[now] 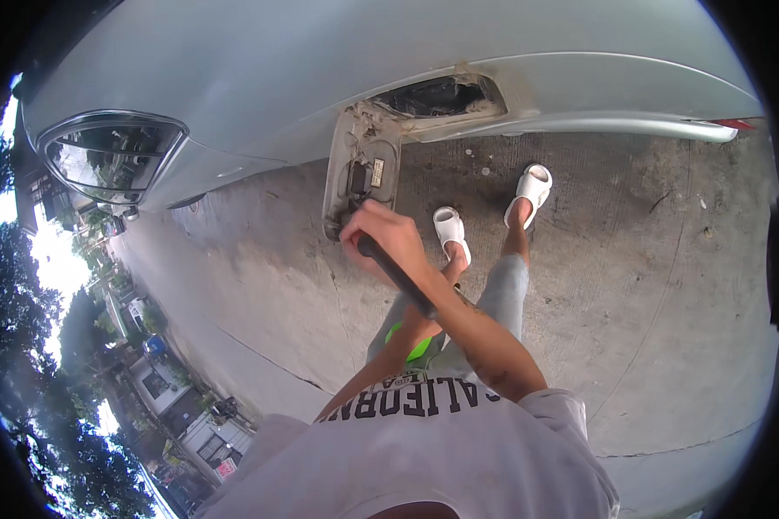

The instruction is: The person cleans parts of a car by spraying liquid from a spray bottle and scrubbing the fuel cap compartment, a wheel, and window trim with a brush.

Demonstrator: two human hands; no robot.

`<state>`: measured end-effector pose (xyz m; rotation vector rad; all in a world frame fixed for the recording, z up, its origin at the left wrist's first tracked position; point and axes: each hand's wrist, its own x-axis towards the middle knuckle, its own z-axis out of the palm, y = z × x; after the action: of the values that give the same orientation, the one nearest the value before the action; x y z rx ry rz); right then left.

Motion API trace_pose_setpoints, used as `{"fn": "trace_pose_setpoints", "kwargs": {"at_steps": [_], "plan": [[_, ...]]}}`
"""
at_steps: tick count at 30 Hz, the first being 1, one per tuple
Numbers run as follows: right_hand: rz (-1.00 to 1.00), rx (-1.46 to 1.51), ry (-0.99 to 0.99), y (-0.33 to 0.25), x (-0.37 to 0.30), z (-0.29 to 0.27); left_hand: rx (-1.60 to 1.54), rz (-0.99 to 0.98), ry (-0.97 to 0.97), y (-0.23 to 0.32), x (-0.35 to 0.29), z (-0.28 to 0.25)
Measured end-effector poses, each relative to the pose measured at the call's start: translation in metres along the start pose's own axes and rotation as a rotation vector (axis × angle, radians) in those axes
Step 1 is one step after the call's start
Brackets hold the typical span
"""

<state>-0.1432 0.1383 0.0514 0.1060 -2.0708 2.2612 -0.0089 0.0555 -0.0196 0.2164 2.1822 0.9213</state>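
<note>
My right hand is closed around a dark stick-like handle, whose free end points back along my forearm. What the handle's far end carries is hidden by the hand. This hand is at the lower end of a dirty grey panel with rounded corners, a dark square part and a pale label. The panel hangs swung out beside a dark, grimy opening in the silver car's body. My left forearm crosses beneath my right one, which hides the left hand. A bright green patch shows beside it; its kind is unclear.
Rough concrete ground stretches under the car and my feet in white clogs. A car window is at the left, and a red light at the far right. Trees and small buildings line the left side.
</note>
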Motion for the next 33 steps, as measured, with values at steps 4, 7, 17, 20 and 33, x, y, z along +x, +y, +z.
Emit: {"fn": "trace_pose_setpoints", "kwargs": {"at_steps": [4, 7, 17, 20, 33], "plan": [[0.109, -0.063, 0.113, -0.004, -0.023, -0.017, 0.087, -0.110, -0.031, -0.023, -0.008, 0.010], [0.016, -0.003, 0.303, -0.027, 0.015, -0.053, 0.194, -0.222, -0.123, -0.036, -0.016, 0.019], [0.062, -0.131, -0.287, -0.041, 0.063, -0.033, -0.048, -0.190, -0.034, -0.035, -0.033, 0.006], [0.057, -0.205, -0.127, -0.035, 0.080, -0.040, 0.084, -0.184, -0.076, -0.025, -0.038, 0.002], [0.291, 0.028, -0.050, -0.028, 0.063, -0.017, 0.044, -0.107, -0.044, -0.036, -0.053, -0.015]]}}
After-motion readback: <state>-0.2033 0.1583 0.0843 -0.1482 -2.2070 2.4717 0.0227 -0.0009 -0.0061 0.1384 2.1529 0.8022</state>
